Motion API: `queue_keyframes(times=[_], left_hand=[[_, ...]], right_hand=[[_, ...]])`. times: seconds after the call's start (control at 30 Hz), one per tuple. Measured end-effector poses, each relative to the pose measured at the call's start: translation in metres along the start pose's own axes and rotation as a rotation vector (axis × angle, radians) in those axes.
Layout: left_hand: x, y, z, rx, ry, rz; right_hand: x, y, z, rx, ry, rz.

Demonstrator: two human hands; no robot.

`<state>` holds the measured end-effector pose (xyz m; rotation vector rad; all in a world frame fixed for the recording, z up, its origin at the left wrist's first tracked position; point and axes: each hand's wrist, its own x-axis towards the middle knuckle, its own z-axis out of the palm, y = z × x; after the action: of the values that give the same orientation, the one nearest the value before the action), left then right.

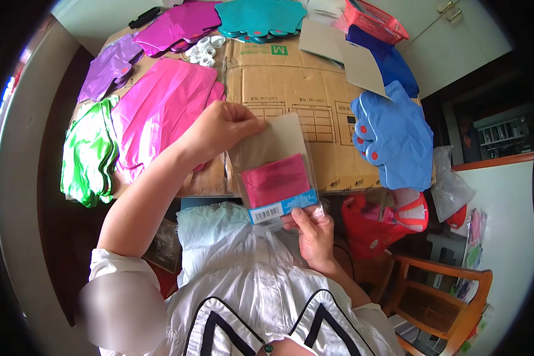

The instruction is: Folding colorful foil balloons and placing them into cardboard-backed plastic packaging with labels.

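I hold a clear plastic packet (256,215) over the table's near edge. Inside it lies a folded pink sheet (277,181), with a grey-beige card (286,137) showing above. A blue printed strip with a barcode runs across the packet's lower end. My left hand (222,126) is closed in a pinch at the upper left corner; whether it grips card, plastic or both I cannot tell. Below, my right hand (314,236) grips the lower right corner, thumb on top.
Flattened cardboard (267,74) covers the table. Around it lie glossy pink (163,107), green (89,151), purple (110,66), magenta (175,26), teal (261,18) and light blue (400,139) piles. White bands (204,52), loose cards (362,65) and a red basket (374,24) are farther back. A wooden chair (439,296) stands right.
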<state>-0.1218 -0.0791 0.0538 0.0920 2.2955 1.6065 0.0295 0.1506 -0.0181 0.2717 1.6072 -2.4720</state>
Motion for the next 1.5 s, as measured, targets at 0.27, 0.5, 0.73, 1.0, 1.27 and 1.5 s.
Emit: queue_keyframes(times=[0.27,0.5,0.73,1.0,1.27,1.5], left_hand=[[-0.002,0.011,0.013,0.494,0.293,0.273],[-0.023,0.006,0.047,0.604,0.074,0.616],[-0.022,0.01,0.052,0.592,-0.037,0.406],[-0.029,0.001,0.059,0.606,0.113,0.583],[-0.042,-0.006,0.073,0.914,0.139,0.612],[-0.03,-0.007,0.069,0.991,0.04,0.626]], right_hand=[[0.006,-0.001,0.001,-0.016,-0.004,-0.038],[0.009,0.006,-0.004,-0.025,-0.026,-0.033],[0.014,0.0,-0.008,-0.11,-0.067,-0.044],[0.012,-0.005,-0.003,-0.067,0.019,0.047],[0.01,-0.01,0.005,0.08,0.098,0.157],[0.012,-0.01,0.009,-0.002,0.126,0.132]])
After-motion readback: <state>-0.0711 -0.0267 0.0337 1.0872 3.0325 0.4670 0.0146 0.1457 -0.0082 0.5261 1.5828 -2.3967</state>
